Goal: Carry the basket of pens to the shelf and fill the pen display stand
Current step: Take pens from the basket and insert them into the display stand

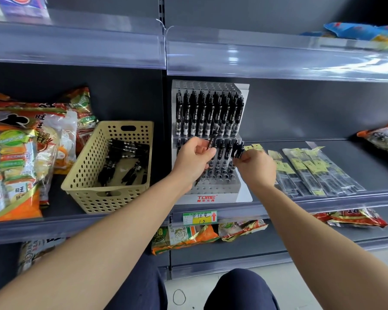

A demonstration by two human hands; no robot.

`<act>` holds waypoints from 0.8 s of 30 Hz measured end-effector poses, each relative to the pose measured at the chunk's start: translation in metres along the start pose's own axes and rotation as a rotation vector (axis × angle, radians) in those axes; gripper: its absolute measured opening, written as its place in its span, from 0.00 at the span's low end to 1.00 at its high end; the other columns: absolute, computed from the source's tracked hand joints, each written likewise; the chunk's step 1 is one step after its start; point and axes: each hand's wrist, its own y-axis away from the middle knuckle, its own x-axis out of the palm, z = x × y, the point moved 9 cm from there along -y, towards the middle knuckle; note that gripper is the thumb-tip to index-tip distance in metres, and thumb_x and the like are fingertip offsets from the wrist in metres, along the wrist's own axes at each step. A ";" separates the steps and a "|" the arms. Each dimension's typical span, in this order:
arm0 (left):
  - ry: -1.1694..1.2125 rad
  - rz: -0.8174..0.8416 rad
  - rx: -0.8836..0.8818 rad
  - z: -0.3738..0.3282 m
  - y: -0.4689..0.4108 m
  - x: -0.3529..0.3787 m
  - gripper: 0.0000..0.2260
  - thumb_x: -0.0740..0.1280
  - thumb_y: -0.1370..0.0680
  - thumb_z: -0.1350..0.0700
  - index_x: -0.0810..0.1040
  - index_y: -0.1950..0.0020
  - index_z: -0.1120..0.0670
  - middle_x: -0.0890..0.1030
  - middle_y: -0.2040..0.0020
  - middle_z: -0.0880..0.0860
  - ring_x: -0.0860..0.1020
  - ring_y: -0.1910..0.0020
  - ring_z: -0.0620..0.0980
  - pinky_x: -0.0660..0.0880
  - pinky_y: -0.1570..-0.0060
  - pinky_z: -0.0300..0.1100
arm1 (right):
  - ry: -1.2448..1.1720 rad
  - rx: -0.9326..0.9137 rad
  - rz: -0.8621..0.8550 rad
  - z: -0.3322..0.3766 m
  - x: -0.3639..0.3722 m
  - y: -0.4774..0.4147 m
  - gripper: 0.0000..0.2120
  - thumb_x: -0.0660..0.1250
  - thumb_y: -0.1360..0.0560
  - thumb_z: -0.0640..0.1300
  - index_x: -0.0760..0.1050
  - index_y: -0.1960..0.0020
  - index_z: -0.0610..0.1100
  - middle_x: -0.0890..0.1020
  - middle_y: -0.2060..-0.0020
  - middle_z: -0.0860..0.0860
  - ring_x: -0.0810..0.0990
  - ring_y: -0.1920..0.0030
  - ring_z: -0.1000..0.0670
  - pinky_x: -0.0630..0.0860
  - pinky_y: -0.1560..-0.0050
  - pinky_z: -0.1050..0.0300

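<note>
A white tiered pen display stand stands on the middle shelf, its upper tier packed with black pens and its lower tier partly filled. My left hand grips one black pen in front of the lower tier. My right hand holds a small bunch of black pens at the stand's right side. The beige perforated basket sits left of the stand with several black pens lying in it.
Snack bags are piled at the left of the shelf. Flat packets of pen refills lie right of the stand. A clear-fronted shelf hangs overhead. More snack bags fill the shelf below, under a price label.
</note>
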 end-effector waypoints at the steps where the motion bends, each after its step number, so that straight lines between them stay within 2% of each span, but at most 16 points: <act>1: -0.003 -0.002 0.000 0.000 0.000 0.000 0.04 0.66 0.21 0.59 0.73 0.50 0.51 0.76 0.47 0.56 0.78 0.45 0.55 0.80 0.48 0.51 | 0.016 0.004 0.014 -0.001 0.002 0.000 0.10 0.69 0.26 0.48 0.80 0.60 0.41 0.78 0.70 0.49 0.76 0.67 0.46 0.62 0.73 0.66; 5: -0.018 -0.002 0.003 0.000 0.000 -0.002 0.04 0.66 0.21 0.59 0.73 0.52 0.50 0.77 0.48 0.56 0.78 0.47 0.54 0.80 0.48 0.50 | 0.094 -0.005 0.068 0.002 0.009 -0.002 0.12 0.68 0.25 0.46 0.78 0.64 0.38 0.77 0.71 0.46 0.74 0.69 0.45 0.62 0.73 0.66; 8: -0.022 0.001 0.010 0.000 -0.001 -0.002 0.04 0.66 0.22 0.59 0.74 0.51 0.51 0.76 0.51 0.53 0.76 0.52 0.50 0.79 0.47 0.50 | 0.119 0.004 0.071 0.002 0.009 -0.003 0.17 0.67 0.25 0.45 0.70 0.71 0.42 0.72 0.76 0.48 0.70 0.73 0.47 0.60 0.74 0.66; 11: -0.033 -0.008 0.027 -0.001 -0.001 -0.003 0.04 0.67 0.22 0.58 0.74 0.51 0.50 0.75 0.55 0.49 0.74 0.55 0.46 0.76 0.50 0.42 | 0.106 0.019 0.085 0.002 0.011 -0.003 0.16 0.67 0.25 0.46 0.72 0.69 0.42 0.76 0.73 0.46 0.76 0.68 0.44 0.65 0.71 0.63; 13: -0.044 -0.009 0.034 -0.002 0.001 -0.003 0.05 0.67 0.22 0.58 0.74 0.50 0.50 0.74 0.56 0.48 0.73 0.56 0.44 0.73 0.53 0.37 | 0.082 0.019 0.079 0.000 0.011 -0.002 0.16 0.68 0.25 0.46 0.71 0.69 0.43 0.76 0.72 0.47 0.77 0.66 0.44 0.65 0.71 0.63; 17: -0.036 0.009 0.018 -0.001 0.002 -0.002 0.07 0.69 0.24 0.59 0.75 0.48 0.51 0.76 0.54 0.48 0.74 0.55 0.45 0.73 0.53 0.37 | 0.007 0.006 0.060 -0.001 0.007 0.002 0.18 0.71 0.27 0.50 0.68 0.70 0.46 0.74 0.73 0.50 0.74 0.68 0.46 0.61 0.73 0.64; 19: -0.030 0.013 0.004 0.000 0.002 -0.002 0.07 0.70 0.25 0.59 0.76 0.48 0.52 0.78 0.54 0.49 0.76 0.55 0.46 0.72 0.55 0.37 | -0.088 -0.021 0.010 0.008 -0.003 0.007 0.19 0.70 0.26 0.51 0.68 0.71 0.47 0.73 0.76 0.51 0.71 0.72 0.50 0.61 0.73 0.63; 21: -0.026 0.018 -0.006 0.001 0.003 0.000 0.08 0.72 0.26 0.60 0.77 0.49 0.53 0.79 0.54 0.50 0.77 0.55 0.47 0.72 0.57 0.37 | -0.347 -0.061 -0.015 0.023 -0.012 0.013 0.19 0.67 0.25 0.51 0.71 0.72 0.44 0.73 0.78 0.47 0.69 0.75 0.52 0.63 0.72 0.61; 23: -0.011 0.020 -0.011 0.000 0.004 0.001 0.08 0.73 0.27 0.61 0.77 0.52 0.53 0.79 0.57 0.50 0.77 0.57 0.47 0.70 0.60 0.37 | -0.651 -0.112 0.030 0.044 -0.019 0.021 0.20 0.66 0.26 0.52 0.76 0.68 0.38 0.77 0.72 0.39 0.71 0.72 0.50 0.68 0.68 0.56; 24: -0.004 0.016 -0.013 -0.001 0.005 0.001 0.08 0.73 0.28 0.61 0.77 0.54 0.53 0.79 0.58 0.50 0.76 0.58 0.47 0.71 0.61 0.38 | -0.729 -0.138 0.067 0.053 -0.020 0.023 0.19 0.66 0.27 0.53 0.78 0.66 0.38 0.79 0.70 0.38 0.73 0.70 0.49 0.70 0.67 0.54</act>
